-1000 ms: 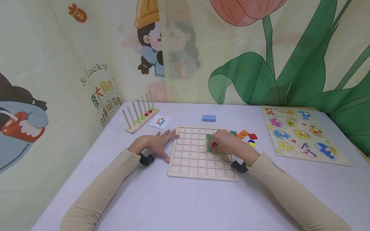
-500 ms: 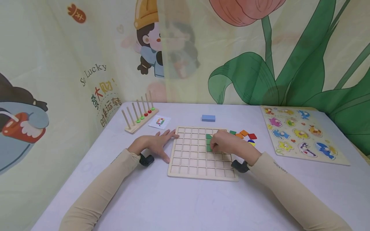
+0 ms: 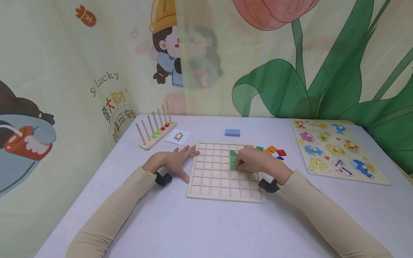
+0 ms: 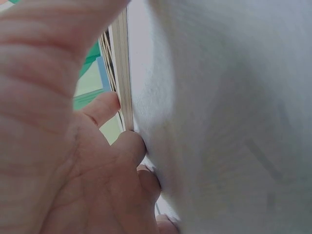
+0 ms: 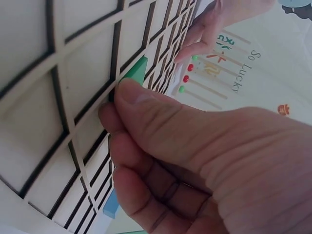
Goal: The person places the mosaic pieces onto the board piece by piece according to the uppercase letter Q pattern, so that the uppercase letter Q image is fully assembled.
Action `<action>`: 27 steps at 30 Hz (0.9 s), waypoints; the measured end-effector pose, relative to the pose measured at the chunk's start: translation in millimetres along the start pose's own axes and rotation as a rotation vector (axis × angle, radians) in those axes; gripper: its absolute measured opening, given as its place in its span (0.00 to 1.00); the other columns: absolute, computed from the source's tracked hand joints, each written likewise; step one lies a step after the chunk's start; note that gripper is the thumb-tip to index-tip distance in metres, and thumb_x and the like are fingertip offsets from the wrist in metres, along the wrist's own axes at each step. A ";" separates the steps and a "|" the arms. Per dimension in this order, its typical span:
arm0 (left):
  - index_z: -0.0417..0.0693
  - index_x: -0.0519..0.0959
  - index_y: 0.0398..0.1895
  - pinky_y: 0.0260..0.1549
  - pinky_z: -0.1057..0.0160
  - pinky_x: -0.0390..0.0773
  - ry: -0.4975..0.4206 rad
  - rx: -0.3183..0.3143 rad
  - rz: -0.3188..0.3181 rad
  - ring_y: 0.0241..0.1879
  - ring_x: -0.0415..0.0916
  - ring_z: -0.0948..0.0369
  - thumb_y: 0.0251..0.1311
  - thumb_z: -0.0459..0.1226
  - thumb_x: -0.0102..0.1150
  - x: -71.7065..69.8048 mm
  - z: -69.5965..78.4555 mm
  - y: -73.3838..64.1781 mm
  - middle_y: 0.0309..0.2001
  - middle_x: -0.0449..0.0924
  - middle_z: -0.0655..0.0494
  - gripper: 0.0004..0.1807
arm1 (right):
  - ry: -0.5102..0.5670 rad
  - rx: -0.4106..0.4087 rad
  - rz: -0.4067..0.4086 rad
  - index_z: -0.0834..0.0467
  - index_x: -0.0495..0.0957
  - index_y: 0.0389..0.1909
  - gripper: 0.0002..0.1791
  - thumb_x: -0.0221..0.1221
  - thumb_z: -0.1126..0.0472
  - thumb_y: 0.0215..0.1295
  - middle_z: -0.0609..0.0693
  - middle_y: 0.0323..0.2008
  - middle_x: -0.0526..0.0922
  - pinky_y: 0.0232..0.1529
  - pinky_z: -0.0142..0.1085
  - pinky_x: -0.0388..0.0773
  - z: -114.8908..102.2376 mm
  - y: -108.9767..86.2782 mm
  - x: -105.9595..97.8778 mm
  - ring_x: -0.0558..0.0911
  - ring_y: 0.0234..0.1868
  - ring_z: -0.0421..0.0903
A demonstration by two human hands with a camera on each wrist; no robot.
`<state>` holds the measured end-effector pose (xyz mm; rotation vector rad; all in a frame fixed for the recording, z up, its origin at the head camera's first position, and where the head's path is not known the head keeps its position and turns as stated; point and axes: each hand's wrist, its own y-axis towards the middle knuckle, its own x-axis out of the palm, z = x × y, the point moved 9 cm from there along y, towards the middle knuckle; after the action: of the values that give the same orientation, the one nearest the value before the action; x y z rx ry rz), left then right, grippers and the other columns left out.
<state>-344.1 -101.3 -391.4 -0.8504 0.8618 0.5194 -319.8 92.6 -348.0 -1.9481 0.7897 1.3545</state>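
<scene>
A wooden grid board (image 3: 211,182) lies flat on the table between the two hands. Spread along its left edge, the left hand (image 3: 175,161) touches the frame with its fingertips and thumb; the left wrist view shows fingers against the board's side (image 4: 122,73). The right hand (image 3: 250,158) is over the right half of the grid, thumb and forefinger pinching a green tile (image 5: 136,72) at a cell, its other fingers curled. Green pieces (image 3: 233,166) show in the grid just left of that hand, partly covered by it.
Loose orange (image 3: 272,148), red (image 3: 281,153), green and blue pieces lie right of the board. Behind it are a blue block (image 3: 232,132), a small pattern card (image 3: 178,136) and a peg stand (image 3: 158,135) with beads. A sea-animal puzzle board (image 3: 338,150) occupies the right side.
The right hand has shifted very slightly right, with its fingers still at the green tile. The yellow loose piece is now mostly hidden behind the right forearm. The left hand stays in place.
</scene>
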 end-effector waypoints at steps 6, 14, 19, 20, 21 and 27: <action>0.56 0.44 0.78 0.73 0.42 0.33 0.000 0.001 0.003 0.78 0.24 0.49 0.44 0.54 0.75 0.9 -0.3 -1.5 0.79 0.25 0.49 0.63 | 0.042 -0.006 -0.009 0.55 0.86 0.31 0.04 0.64 0.67 0.61 0.44 0.27 0.82 0.40 0.33 0.77 3.2 -0.8 -1.8 0.74 0.32 0.41; 0.57 0.44 0.78 0.74 0.43 0.33 0.007 -0.006 -0.004 0.78 0.24 0.50 0.45 0.54 0.74 1.0 1.4 -1.7 0.79 0.25 0.50 0.62 | 0.142 0.019 0.091 0.62 0.84 0.41 0.07 0.60 0.67 0.65 0.53 0.35 0.86 0.39 0.35 0.81 27.9 -24.4 -40.3 0.78 0.32 0.43; 0.56 0.44 0.78 0.73 0.43 0.32 0.000 -0.011 -0.005 0.78 0.24 0.49 0.45 0.54 0.75 1.0 1.5 -2.3 0.79 0.24 0.49 0.62 | 0.123 0.087 0.120 0.64 0.83 0.45 0.09 0.59 0.67 0.66 0.56 0.38 0.86 0.39 0.38 0.82 50.0 -42.4 -59.5 0.80 0.34 0.46; 0.56 0.44 0.78 0.73 0.42 0.32 -0.001 -0.009 -0.003 0.77 0.24 0.49 0.45 0.53 0.75 1.0 1.5 -2.3 0.79 0.24 0.49 0.62 | 0.120 0.091 0.118 0.65 0.83 0.45 0.10 0.59 0.67 0.67 0.57 0.38 0.86 0.38 0.37 0.82 52.6 -45.6 -61.9 0.80 0.34 0.47; 0.56 0.44 0.78 0.73 0.42 0.32 -0.001 -0.009 -0.003 0.77 0.24 0.49 0.45 0.53 0.75 1.1 1.5 -2.1 0.79 0.24 0.49 0.62 | 0.121 0.097 0.115 0.65 0.83 0.45 0.10 0.59 0.67 0.67 0.57 0.38 0.86 0.37 0.37 0.82 55.3 -48.7 -64.0 0.80 0.34 0.48; 0.57 0.44 0.78 0.74 0.43 0.32 0.018 -0.009 -0.003 0.78 0.24 0.49 0.45 0.54 0.74 0.6 1.8 -1.5 0.79 0.24 0.50 0.62 | 0.141 0.145 0.089 0.65 0.81 0.48 0.12 0.59 0.67 0.66 0.57 0.39 0.85 0.36 0.38 0.82 71.8 -63.2 -72.3 0.81 0.35 0.48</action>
<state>-341.9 -100.7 -390.6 -0.8656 0.8756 0.5138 -333.5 196.1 -289.0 -1.9288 1.0244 1.1846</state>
